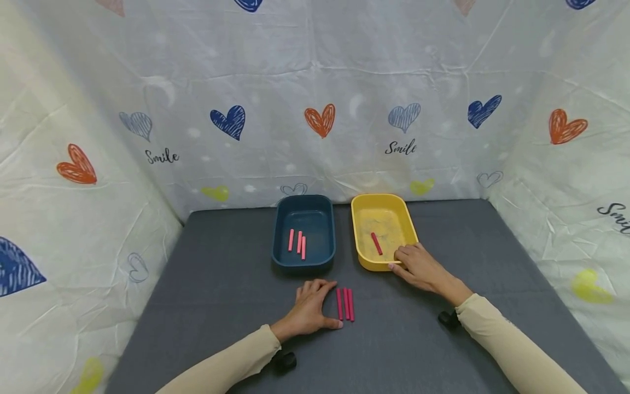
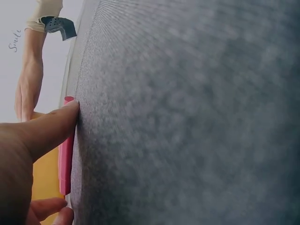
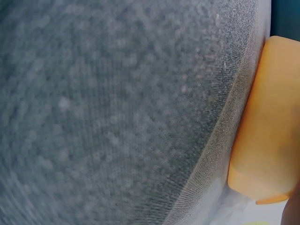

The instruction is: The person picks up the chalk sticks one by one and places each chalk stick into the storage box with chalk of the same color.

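Left grip [image 1: 308, 310], crimson stick [image 1: 339, 305] between its fingertips

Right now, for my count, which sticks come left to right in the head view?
Three slim light pink sticks in the blue rectangular tray, three deep pink sticks on grey cloth, one red stick in the yellow rectangular tray.

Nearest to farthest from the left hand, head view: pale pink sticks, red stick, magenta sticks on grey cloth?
1. Three magenta sticks, on grey cloth, right of the left hand.
2. Three pale pink sticks, in the blue tray, ahead.
3. Lone red stick, in the yellow tray, ahead right.
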A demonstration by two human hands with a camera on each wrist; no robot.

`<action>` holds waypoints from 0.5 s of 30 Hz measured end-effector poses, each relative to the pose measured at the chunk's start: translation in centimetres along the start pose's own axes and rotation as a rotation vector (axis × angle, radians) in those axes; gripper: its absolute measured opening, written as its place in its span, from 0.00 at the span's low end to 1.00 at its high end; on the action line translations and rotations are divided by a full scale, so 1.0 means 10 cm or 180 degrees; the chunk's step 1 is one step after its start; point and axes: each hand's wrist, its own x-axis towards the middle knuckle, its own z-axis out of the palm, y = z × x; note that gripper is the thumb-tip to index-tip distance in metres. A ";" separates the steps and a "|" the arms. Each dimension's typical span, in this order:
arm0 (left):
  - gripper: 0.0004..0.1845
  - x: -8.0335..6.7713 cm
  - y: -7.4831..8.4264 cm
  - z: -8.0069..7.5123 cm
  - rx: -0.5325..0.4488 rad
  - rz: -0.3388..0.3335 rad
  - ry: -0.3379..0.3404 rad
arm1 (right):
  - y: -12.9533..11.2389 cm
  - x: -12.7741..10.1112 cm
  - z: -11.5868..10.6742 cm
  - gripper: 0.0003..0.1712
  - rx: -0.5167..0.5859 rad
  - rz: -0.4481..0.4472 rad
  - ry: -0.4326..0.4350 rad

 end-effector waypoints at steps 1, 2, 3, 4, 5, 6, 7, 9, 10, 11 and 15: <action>0.49 0.00 0.01 0.00 0.0007 0.0007 0.0012 | 0.00 0.00 0.00 0.12 -0.0001 -0.0002 0.0012; 0.49 0.01 0.01 0.01 0.0025 0.0011 0.0022 | 0.00 0.00 -0.01 0.12 -0.0009 -0.0007 0.0016; 0.48 0.01 0.02 0.01 0.0046 0.0013 0.0032 | 0.00 0.00 -0.01 0.12 -0.0018 -0.0011 0.0015; 0.47 0.01 0.02 0.01 0.0062 0.0014 0.0045 | 0.00 0.00 -0.01 0.12 -0.0025 -0.0018 0.0011; 0.47 0.01 0.02 0.02 0.0084 0.0010 0.0058 | 0.00 0.00 0.00 0.12 -0.0016 -0.0020 0.0001; 0.46 0.01 0.02 0.02 0.0100 0.0008 0.0069 | 0.00 -0.01 0.00 0.12 -0.0015 -0.0023 -0.0009; 0.45 0.00 0.02 0.02 0.0112 0.0006 0.0077 | 0.00 -0.01 0.00 0.13 -0.0015 -0.0027 -0.0016; 0.44 0.00 0.02 0.03 0.0116 0.0014 0.0086 | 0.01 -0.01 0.00 0.13 -0.0027 -0.0030 -0.0032; 0.44 0.00 0.02 0.02 0.0117 0.0015 0.0083 | 0.00 -0.01 0.00 0.13 -0.0030 -0.0035 -0.0035; 0.44 0.00 0.02 0.02 0.0115 0.0013 0.0069 | 0.00 -0.01 0.00 0.13 -0.0036 -0.0038 -0.0037; 0.43 -0.01 0.01 -0.01 0.0086 0.0000 0.0023 | 0.00 0.01 -0.01 0.12 -0.0047 -0.0077 -0.0023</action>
